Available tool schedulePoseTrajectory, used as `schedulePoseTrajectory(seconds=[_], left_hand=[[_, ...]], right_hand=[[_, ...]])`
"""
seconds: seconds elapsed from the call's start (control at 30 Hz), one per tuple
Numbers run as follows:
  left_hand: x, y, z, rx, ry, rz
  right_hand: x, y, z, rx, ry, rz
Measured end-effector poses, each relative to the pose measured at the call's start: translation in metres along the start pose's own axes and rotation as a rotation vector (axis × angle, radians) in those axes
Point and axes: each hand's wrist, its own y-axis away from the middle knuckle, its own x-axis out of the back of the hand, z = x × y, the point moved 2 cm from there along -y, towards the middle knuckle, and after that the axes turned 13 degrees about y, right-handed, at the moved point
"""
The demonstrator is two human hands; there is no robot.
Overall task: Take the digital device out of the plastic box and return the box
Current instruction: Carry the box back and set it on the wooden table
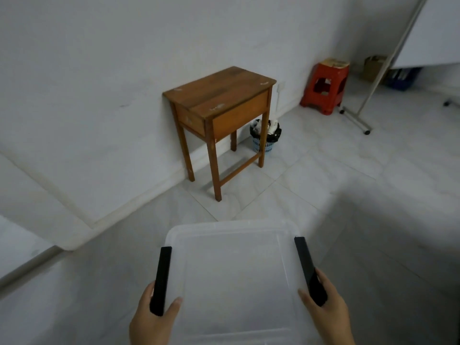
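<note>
our left hand and right hand fingers curled around black side latches of lidded translucent plastic box | small brown wooden table ahead against white wall, pale tiled floor

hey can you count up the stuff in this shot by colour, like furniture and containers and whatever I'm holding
Brown: 1, the wooden table
Red: 1, the plastic stool
Blue: 1, the waste basket
Clear: 1, the plastic box, lid on, held by the left hand and right hand
Black: 2, the box's side latches
Total: 6
</note>
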Motion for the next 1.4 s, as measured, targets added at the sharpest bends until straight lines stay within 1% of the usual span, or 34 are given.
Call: schedulePoseTrajectory(seconds=[0.17, 0.33, 0.43, 0.57, 0.67, 0.77, 0.9, 1.03, 1.13, 1.27, 1.33, 1.4], left_hand=[[-0.082, -0.113, 0.056, 0.015, 0.015, -0.043], [-0.164, -0.216, 0.150, -0.056, -0.014, -0.110], [-0.217, -0.262, 0.194, -0.061, -0.041, -0.175], [-0.296, -0.309, 0.235, -0.036, -0.081, -0.242], [-0.361, -0.344, 0.269, -0.036, -0.108, -0.258], [-0.426, -0.381, 0.316, -0.077, -0.083, -0.231], [-0.486, -0.417, 0.393, -0.169, -0.009, -0.148], [-0.511, -0.461, 0.447, -0.195, 0.022, 0.011], [-0.513, -0.500, 0.469, -0.190, 0.061, 0.080], [-0.508, -0.549, 0.491, -0.210, 0.058, 0.148], [-0.505, -0.577, 0.498, -0.200, 0.058, 0.201], [-0.500, -0.605, 0.506, -0.184, 0.058, 0.254]], right_hand=[[-0.021, -0.121, -0.058, -0.060, 0.015, 0.066], [-0.016, -0.236, -0.137, -0.055, -0.001, 0.156], [-0.004, -0.295, -0.168, -0.073, -0.015, 0.202], [0.017, -0.377, -0.193, -0.101, -0.040, 0.268], [0.032, -0.452, -0.212, -0.082, -0.042, 0.275], [0.054, -0.541, -0.244, -0.017, -0.026, 0.274], [0.085, -0.650, -0.316, 0.118, -0.005, 0.243], [0.080, -0.736, -0.392, 0.261, 0.050, 0.146], [0.057, -0.790, -0.445, 0.374, 0.104, 0.033], [0.009, -0.850, -0.510, 0.558, 0.235, -0.202], [-0.018, -0.874, -0.543, 0.636, 0.256, -0.254], [-0.045, -0.892, -0.573, 0.674, 0.280, -0.292]])
